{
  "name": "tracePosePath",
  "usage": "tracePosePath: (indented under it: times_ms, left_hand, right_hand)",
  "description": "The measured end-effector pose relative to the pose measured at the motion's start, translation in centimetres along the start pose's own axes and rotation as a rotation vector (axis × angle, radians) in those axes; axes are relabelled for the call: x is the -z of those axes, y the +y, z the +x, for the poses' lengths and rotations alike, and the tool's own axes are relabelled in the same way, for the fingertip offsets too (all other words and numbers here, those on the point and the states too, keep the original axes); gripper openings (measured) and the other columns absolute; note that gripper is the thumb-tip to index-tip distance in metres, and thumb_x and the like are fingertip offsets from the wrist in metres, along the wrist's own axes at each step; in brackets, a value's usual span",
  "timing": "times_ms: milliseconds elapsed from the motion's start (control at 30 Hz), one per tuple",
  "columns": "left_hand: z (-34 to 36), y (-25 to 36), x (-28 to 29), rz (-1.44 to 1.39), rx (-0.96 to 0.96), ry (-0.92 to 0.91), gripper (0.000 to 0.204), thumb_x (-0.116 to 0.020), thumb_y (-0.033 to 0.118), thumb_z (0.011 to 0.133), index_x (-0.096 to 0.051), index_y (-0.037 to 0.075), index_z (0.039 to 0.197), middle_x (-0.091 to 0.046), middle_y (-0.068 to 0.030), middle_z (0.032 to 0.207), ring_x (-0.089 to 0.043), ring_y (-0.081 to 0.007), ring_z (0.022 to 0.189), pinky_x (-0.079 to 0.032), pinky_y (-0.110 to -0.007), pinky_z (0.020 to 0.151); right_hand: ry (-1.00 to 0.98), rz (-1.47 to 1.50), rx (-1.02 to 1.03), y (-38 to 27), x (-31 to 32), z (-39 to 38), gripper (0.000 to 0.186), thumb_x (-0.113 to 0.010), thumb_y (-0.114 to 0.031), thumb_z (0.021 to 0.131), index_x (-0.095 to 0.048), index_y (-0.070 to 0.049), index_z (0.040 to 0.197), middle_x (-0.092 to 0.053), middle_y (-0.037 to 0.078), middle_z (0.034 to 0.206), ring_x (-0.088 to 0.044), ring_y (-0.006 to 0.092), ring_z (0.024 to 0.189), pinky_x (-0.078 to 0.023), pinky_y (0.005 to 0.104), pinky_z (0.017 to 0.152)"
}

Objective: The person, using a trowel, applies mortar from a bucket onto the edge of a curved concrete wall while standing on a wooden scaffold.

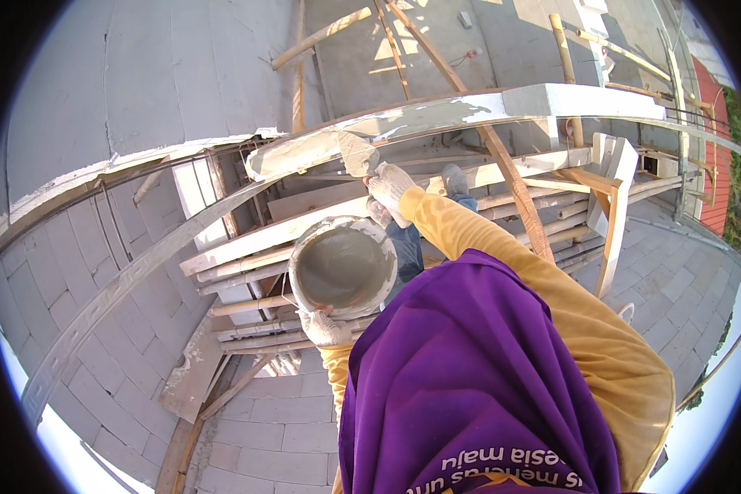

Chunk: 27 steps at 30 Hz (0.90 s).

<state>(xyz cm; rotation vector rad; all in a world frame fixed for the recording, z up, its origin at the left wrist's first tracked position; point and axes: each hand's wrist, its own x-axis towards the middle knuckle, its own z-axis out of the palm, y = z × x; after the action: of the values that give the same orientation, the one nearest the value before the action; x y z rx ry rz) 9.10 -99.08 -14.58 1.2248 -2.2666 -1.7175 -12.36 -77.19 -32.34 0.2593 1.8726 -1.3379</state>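
Note:
A white bucket (389,286) of wet grey mortar (342,265) stands in front of me over the planks. My left hand (324,328), in a white knit glove, is closed on the bucket's near rim. Farther ahead, my right hand (392,188), also gloved, grips a trowel by its handle, which the fingers hide. The mortar-smeared trowel blade (357,155) is against the face of a long curved ledge (436,115). That ledge carries patchy grey mortar on its left and middle parts and looks white toward the right.
Wooden planks (272,228) and poles form the scaffold below me. A slanted timber brace (514,193) rises near my right arm. At the right stands a white-and-wood frame (613,206). Grey block walls (90,329) lie to the left, and a metal strip (132,288) curves across.

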Motion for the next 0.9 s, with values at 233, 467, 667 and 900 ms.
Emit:
tracePosePath:
  times_ms: [233,467,667,900]
  left_hand:
    - [0.3,-3.6,2.5,-0.173,0.177,0.057,0.041,-0.058,0.002,0.075,-0.058,0.0,0.116,-0.057,-0.0045,0.104,-0.053,-0.0175,0.097,-0.043,-0.031,0.088]
    - [-0.7,-0.4,0.2,0.09,-0.034,-0.016,0.035,-0.053,0.009,0.084,-0.059,0.001,0.118,-0.057,-0.0049,0.107,-0.054,-0.0164,0.097,-0.045,-0.029,0.085]
    - [-1.6,0.8,-3.1,-0.168,0.149,0.036,0.035,-0.054,0.012,0.086,-0.058,0.001,0.119,-0.058,-0.0061,0.111,-0.055,-0.0173,0.101,-0.046,-0.029,0.084]
    - [-2.1,3.0,-7.3,0.286,-0.221,-0.096,0.032,-0.059,-0.001,0.076,-0.061,0.001,0.108,-0.062,-0.011,0.103,-0.059,-0.025,0.097,-0.048,-0.039,0.084]
  right_hand:
    - [0.227,-0.918,-0.184,-6.0,10.6,-7.4,0.037,-0.052,-0.031,0.088,-0.066,-0.002,0.108,-0.07,0.02,0.106,-0.067,0.0355,0.103,-0.053,0.0425,0.09]
    - [0.442,-0.803,-0.314,-2.0,20.3,-11.0,0.035,-0.056,-0.03,0.086,-0.066,-0.003,0.107,-0.069,0.023,0.104,-0.065,0.0389,0.104,-0.051,0.0442,0.091]
    - [0.498,-0.309,-0.373,3.6,25.0,-11.0,0.032,-0.055,-0.026,0.086,-0.065,-0.003,0.107,-0.068,0.026,0.101,-0.064,0.0411,0.102,-0.05,0.0459,0.09]
    - [0.555,-0.617,-0.221,7.0,27.1,-15.6,0.028,-0.056,-0.023,0.086,-0.063,-0.001,0.101,-0.067,0.028,0.095,-0.065,0.042,0.095,-0.05,0.0486,0.084]
